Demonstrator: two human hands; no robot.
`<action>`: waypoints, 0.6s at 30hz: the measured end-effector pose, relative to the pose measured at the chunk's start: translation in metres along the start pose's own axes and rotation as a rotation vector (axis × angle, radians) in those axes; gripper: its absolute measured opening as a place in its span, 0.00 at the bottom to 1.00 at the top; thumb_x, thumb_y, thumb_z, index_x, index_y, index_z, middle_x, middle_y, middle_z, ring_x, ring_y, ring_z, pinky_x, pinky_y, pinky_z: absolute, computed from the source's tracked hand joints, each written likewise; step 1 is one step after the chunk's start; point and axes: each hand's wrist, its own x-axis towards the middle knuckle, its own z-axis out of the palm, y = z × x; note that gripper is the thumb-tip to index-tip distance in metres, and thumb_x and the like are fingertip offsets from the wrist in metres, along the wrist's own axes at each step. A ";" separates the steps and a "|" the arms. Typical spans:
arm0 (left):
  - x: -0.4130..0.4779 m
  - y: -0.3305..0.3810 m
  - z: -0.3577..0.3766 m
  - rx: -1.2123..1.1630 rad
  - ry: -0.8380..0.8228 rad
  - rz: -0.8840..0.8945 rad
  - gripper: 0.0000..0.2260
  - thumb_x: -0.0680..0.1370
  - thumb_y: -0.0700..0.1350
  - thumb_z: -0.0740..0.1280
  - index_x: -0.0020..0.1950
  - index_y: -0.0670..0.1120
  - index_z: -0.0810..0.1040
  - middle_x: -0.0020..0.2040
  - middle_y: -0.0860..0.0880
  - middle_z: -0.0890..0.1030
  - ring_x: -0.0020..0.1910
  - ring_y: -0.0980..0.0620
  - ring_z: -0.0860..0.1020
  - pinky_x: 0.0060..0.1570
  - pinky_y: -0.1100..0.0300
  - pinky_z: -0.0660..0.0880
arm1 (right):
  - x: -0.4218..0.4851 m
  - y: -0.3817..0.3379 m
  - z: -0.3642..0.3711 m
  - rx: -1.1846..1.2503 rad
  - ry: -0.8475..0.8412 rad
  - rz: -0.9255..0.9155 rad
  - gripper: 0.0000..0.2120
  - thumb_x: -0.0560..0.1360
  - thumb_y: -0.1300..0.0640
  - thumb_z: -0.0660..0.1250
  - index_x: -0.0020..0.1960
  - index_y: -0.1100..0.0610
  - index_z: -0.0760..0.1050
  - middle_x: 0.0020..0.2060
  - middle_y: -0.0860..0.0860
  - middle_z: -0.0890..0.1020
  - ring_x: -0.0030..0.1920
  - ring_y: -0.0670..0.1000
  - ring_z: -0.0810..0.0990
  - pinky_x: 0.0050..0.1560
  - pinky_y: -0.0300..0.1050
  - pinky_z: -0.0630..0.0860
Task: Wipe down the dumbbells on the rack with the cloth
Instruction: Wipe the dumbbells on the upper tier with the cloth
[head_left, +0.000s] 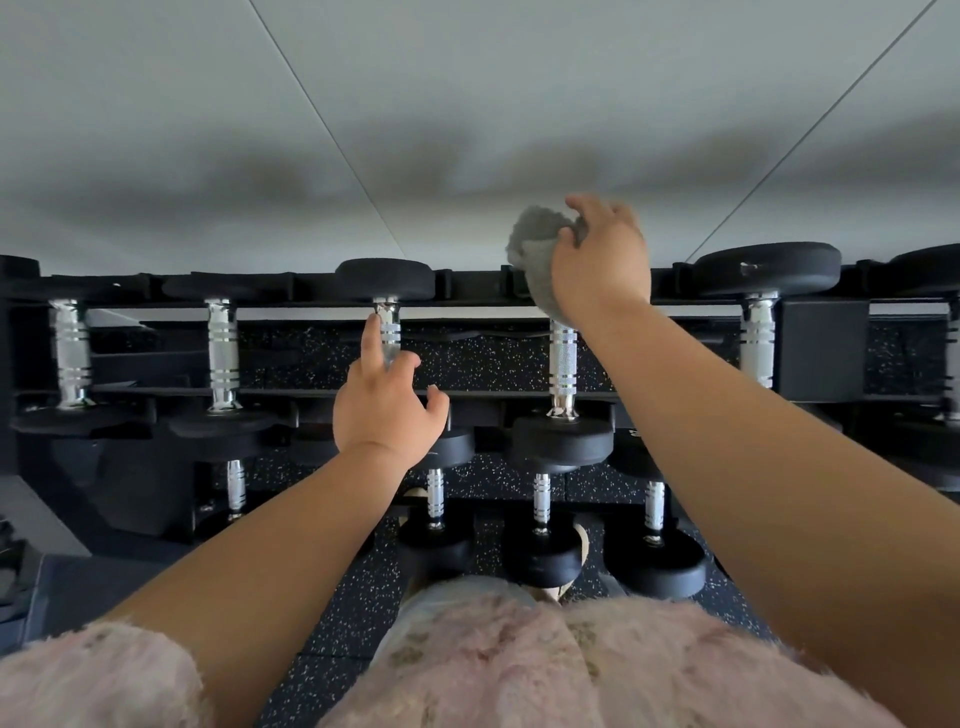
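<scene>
Head camera, from the nearest part: a pink fluffy garment (467, 665) fills the bottom edge, and two bare forearms go out from it toward the rack (467, 392). Between the arms the dark speckled floor (353, 587) is visible. Above it is the lower row of dumbbells (540, 551), with black round heads and short chrome handles.

Farther on, the left hand (387, 410) is over the near rail of the upper row. Its fingers are spread apart and relaxed and they hold nothing. The index finger (371, 338) is stretched forward along the chrome handle of the third dumbbell (388, 332) from the left. I cannot tell if it really touches the handle. The thumb points to the right.

The upper row has several dumbbells side by side, each one lying with one black head near and the other head far. Just to the right of the third is the fourth dumbbell (563, 364), with its handle free and its near head resting on the rail.

At the far end of this fourth dumbbell is the grey cloth (535, 244). It is bunched in the right hand (602, 260), whose fingers are curled and clamped on it. The cloth covers the far head and hangs down to the top of the handle. That head is hidden under the cloth and the hand.

Behind the rack a pale grey wall (467, 130) with thin diagonal seams carries soft shadows.
</scene>
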 end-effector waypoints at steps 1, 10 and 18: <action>0.000 0.000 0.000 0.001 0.000 0.001 0.15 0.77 0.59 0.66 0.61 0.54 0.78 0.86 0.49 0.48 0.62 0.45 0.76 0.41 0.55 0.73 | -0.002 0.006 -0.002 0.056 0.030 0.002 0.20 0.83 0.58 0.60 0.72 0.45 0.75 0.69 0.49 0.72 0.64 0.50 0.77 0.63 0.52 0.79; 0.000 -0.001 0.001 0.008 0.001 0.003 0.16 0.77 0.59 0.66 0.61 0.55 0.79 0.86 0.49 0.48 0.63 0.45 0.75 0.44 0.54 0.76 | -0.008 0.014 -0.012 -0.602 -0.236 -0.606 0.24 0.79 0.34 0.58 0.67 0.46 0.78 0.61 0.49 0.79 0.59 0.55 0.77 0.57 0.53 0.79; 0.001 -0.001 0.002 -0.001 0.004 0.002 0.14 0.77 0.59 0.67 0.59 0.54 0.80 0.86 0.48 0.49 0.64 0.44 0.75 0.44 0.53 0.78 | -0.006 0.026 -0.015 0.118 -0.054 0.082 0.18 0.83 0.46 0.62 0.39 0.55 0.78 0.30 0.48 0.78 0.28 0.46 0.73 0.32 0.43 0.75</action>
